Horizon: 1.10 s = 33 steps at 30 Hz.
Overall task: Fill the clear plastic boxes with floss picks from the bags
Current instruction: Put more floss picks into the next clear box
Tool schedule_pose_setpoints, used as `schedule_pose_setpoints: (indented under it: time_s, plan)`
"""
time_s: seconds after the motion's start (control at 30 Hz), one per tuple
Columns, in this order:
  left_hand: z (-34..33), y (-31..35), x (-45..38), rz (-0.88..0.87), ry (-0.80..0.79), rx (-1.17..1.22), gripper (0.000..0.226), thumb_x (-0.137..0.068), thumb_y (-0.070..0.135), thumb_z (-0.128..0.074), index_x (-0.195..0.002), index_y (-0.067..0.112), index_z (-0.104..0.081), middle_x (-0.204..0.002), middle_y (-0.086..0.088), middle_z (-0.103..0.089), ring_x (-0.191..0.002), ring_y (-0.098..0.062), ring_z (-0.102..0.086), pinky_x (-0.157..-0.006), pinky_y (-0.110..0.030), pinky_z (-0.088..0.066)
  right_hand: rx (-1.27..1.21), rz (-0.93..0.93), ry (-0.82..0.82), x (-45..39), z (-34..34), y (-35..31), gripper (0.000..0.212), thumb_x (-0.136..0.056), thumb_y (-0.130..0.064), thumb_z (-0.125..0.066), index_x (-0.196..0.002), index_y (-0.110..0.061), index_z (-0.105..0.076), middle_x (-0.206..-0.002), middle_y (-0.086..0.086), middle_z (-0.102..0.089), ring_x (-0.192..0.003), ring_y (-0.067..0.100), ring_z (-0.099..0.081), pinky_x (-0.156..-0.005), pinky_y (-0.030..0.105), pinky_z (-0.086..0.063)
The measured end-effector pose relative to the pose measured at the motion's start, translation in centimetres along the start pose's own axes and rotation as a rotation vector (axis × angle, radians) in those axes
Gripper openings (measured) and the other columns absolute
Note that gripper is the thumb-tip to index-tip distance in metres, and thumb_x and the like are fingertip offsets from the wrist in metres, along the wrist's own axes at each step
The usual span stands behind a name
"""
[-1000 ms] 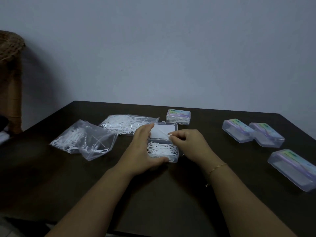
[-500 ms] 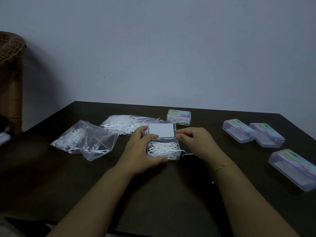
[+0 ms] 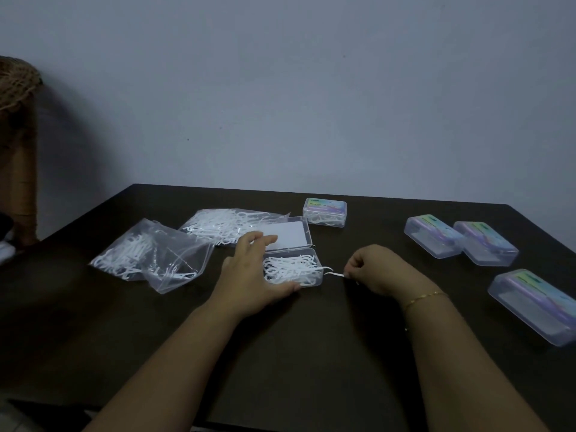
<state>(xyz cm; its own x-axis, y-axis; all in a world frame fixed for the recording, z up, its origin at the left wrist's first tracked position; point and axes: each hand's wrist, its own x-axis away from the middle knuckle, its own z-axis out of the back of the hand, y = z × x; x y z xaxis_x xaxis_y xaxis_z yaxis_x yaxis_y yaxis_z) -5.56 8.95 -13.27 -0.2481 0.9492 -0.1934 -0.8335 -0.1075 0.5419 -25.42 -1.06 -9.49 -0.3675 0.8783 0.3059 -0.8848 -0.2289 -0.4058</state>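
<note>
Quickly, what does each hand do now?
Left hand: open, resting against the open box.
Right hand: closed, pinching one floss pick.

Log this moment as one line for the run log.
left hand: steadying open box | right hand: pinching stray pick beside box | lid: open | box: holds picks

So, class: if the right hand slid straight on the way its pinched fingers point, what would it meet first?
The right hand points left, pinching a stray floss pick. It would probably first meet the open box that the left hand steadies.
</note>
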Motion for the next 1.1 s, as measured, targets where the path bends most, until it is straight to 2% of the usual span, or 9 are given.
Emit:
schedule_pose_setpoints:
  time_s: [0.13,0.27,0.43,0.53,0.6,0.7,0.8,0.9,1.1]
  plan:
    - [0.1,-0.4,0.0,0.042,0.089,-0.047,0.096,-0.067,0.058,-0.075,-0.145,0.032,-0.025,-0.151,0.006,-0.014,-0.137,-0.018,-0.026,-0.113,-0.038,-0.021,0.123,0.061,0.116,-1.1,-1.6,-1.0,0.010,-0.094,-0.022,-0.053,-0.095,-0.026,-0.062,-0.115,0.002,-0.056,-0.111,0.022,-0.049,-0.097,0.040,-0.046]
    - [0.1,-0.4,0.0,0.082,0.102,-0.056,0.097,-0.069,0.055,-0.073,-0.147,0.030,-0.021,-0.150,0.005,-0.011,-0.137,-0.019,-0.024,-0.112,-0.038,-0.021,0.115,0.146,0.253,-1.5,-2.6,-1.4,0.013,-0.096,-0.026,-0.049,-0.099,-0.028,-0.061,-0.111,-0.001,-0.052,-0.109,0.020,-0.046,-0.094,0.037,-0.044]
    - [-0.1,-0.5,-0.3,0.087,0.096,-0.017,0.105,-0.067,0.052,-0.074,-0.148,0.032,-0.011,-0.151,0.004,-0.010,-0.138,-0.017,-0.020,-0.110,-0.039,-0.020,0.070,0.208,0.276,-2.5,-2.7,-2.1,0.018,-0.096,-0.029,-0.048,-0.110,-0.030,-0.060,-0.120,0.000,-0.054,-0.115,0.021,-0.044,-0.097,0.039,-0.041]
    - [-0.2,-0.7,-0.3,0.060,0.098,0.011,0.107,-0.066,0.051,-0.075,-0.148,0.033,-0.009,-0.152,0.007,-0.009,-0.137,-0.015,-0.022,-0.109,-0.039,-0.019,0.117,0.222,0.208,-3.6,-2.6,-2.7,0.043,-0.097,-0.031,-0.046,-0.139,-0.039,-0.038,-0.137,0.002,-0.048,-0.125,0.025,-0.041,-0.100,0.043,-0.036]
    - [-0.3,-0.8,-0.3,0.049,0.093,0.017,0.108,-0.065,0.052,-0.075,-0.147,0.036,-0.007,-0.152,0.008,-0.007,-0.137,-0.015,-0.025,-0.109,-0.038,-0.019,0.219,0.205,0.143,-4.2,-2.4,-3.1,0.049,-0.099,-0.036,-0.039,-0.145,-0.045,-0.023,-0.140,0.005,-0.044,-0.127,0.028,-0.040,-0.100,0.044,-0.036]
    - [-0.5,-1.1,-0.4,0.039,0.102,0.025,0.109,-0.064,0.052,-0.075,-0.147,0.037,-0.006,-0.153,0.008,-0.009,-0.136,-0.015,-0.028,-0.108,-0.036,-0.020,0.222,0.207,0.122,-4.6,-2.3,-3.3,0.039,-0.099,-0.038,-0.037,-0.137,-0.047,-0.039,-0.135,0.001,-0.048,-0.123,0.027,-0.043,-0.098,0.044,-0.038]
    - [-0.5,-1.1,-0.5,0.032,0.105,0.021,0.110,-0.064,0.054,-0.075,-0.148,0.037,-0.006,-0.153,0.009,-0.009,-0.136,-0.015,-0.029,-0.108,-0.037,-0.020,0.063,0.203,0.187,-4.4,-2.2,-3.0,0.023,-0.094,-0.036,-0.051,-0.114,-0.035,-0.062,-0.121,-0.003,-0.061,-0.110,0.020,-0.054,-0.094,0.041,-0.046]
    - [-0.4,-1.1,-0.6,0.029,0.102,0.023,0.109,-0.065,0.053,-0.076,-0.148,0.037,-0.007,-0.154,0.008,-0.008,-0.138,-0.014,-0.025,-0.109,-0.038,-0.019,0.057,0.152,0.174,-4.1,-1.6,-2.9,0.012,-0.092,-0.029,-0.056,-0.096,-0.026,-0.067,-0.106,-0.001,-0.065,-0.100,0.019,-0.059,-0.090,0.039,-0.050]
    - [-0.3,-1.0,-0.5,0.028,0.096,0.028,0.110,-0.066,0.054,-0.076,-0.148,0.036,-0.006,-0.155,0.007,-0.008,-0.140,-0.013,-0.021,-0.110,-0.039,-0.019,0.114,-0.032,0.063,-4.2,-0.7,-3.0,0.023,-0.087,-0.030,-0.060,-0.100,-0.013,-0.067,-0.094,0.006,-0.064,-0.091,0.023,-0.062,-0.089,0.039,-0.052]
